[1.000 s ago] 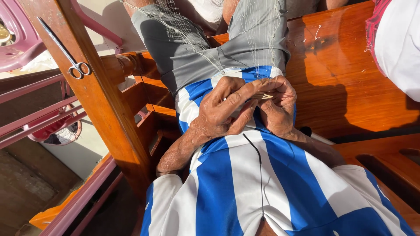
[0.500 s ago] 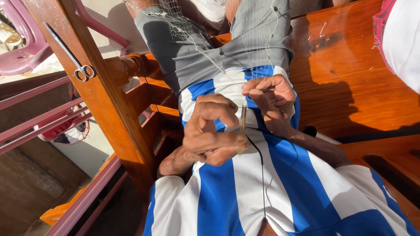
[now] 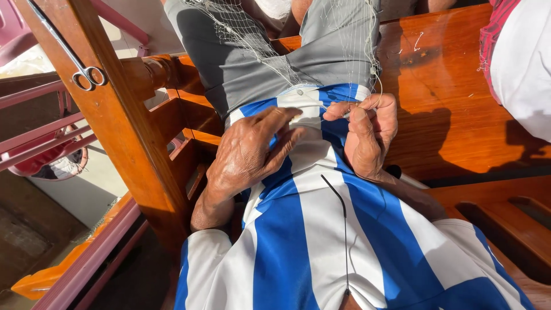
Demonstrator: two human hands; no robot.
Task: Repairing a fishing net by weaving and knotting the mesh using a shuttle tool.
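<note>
Overhead, head view: fine pale fishing net (image 3: 247,34) drapes across grey shorts, its strands running down toward the lap. Right hand (image 3: 367,135) pinches a thin net line, fingers curled tight. Left hand (image 3: 252,152) half-open, fingertips resting on the blue-white striped shirt (image 3: 298,241). Scissors (image 3: 80,66) hang on wooden post.

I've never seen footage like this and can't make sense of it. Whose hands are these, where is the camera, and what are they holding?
The camera sits on the person's head and looks down their own body, so you see their blue-and-white shirt and both bare hands. The right hand pinches a fine thread of the net draped over their grey shorts. The left hand rests open on the shirt, fingers toward the same spot. They sit on a wooden bench. Scissors hang on a wooden post to the left.
</note>
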